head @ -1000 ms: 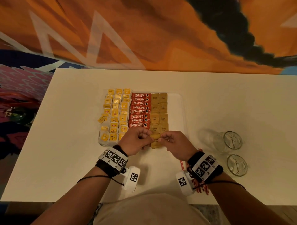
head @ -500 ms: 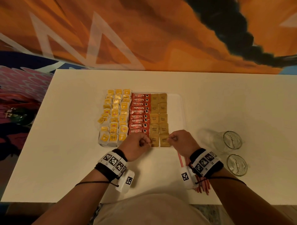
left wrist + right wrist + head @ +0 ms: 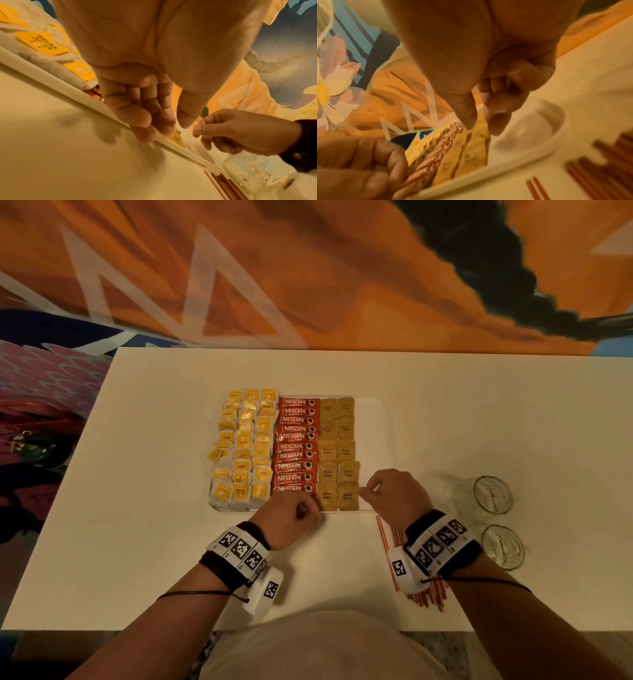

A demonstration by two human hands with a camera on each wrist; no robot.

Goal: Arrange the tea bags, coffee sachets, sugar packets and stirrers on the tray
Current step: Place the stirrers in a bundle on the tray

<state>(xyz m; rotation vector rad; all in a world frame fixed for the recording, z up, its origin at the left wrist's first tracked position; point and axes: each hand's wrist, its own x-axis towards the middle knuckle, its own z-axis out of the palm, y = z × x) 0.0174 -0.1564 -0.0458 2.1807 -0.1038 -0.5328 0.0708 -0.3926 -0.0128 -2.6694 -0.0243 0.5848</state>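
The left hand [image 3: 291, 517] hovered at the near edge of the white tray [image 3: 373, 419], its fingers [image 3: 137, 117] curled loosely inward toward the palm with nothing seen between them; the fingertips sat just over the tray's near rim. The right hand [image 3: 394, 494] lay just to the right of it, thumb and forefinger [image 3: 494, 121] drawn close together beside the right edge of the nearest brown sugar packet [image 3: 347, 496], though the blurred wrist view did not settle whether they pinched that edge or only touched it. Between the two hands lay the nearest pair of sugar packets, and beyond them the rest of the sugar packets [image 3: 337, 433] ran away from the person in two columns. Directly beyond the left hand stood a column of red coffee sachets [image 3: 296, 446], overlapping one another, and to the left of that hand three columns of yellow-tagged tea bags [image 3: 243, 446] filled the tray's left side. Beyond the right hand, the tray's right strip was bare. The red stirrers [image 3: 424, 594] lay off the tray on the white worktop [image 3: 137, 542], in a loose bundle under the right wrist. To the right of the right hand two clear glasses [image 3: 489, 498] stood on the worktop, one nearer the person than the other.
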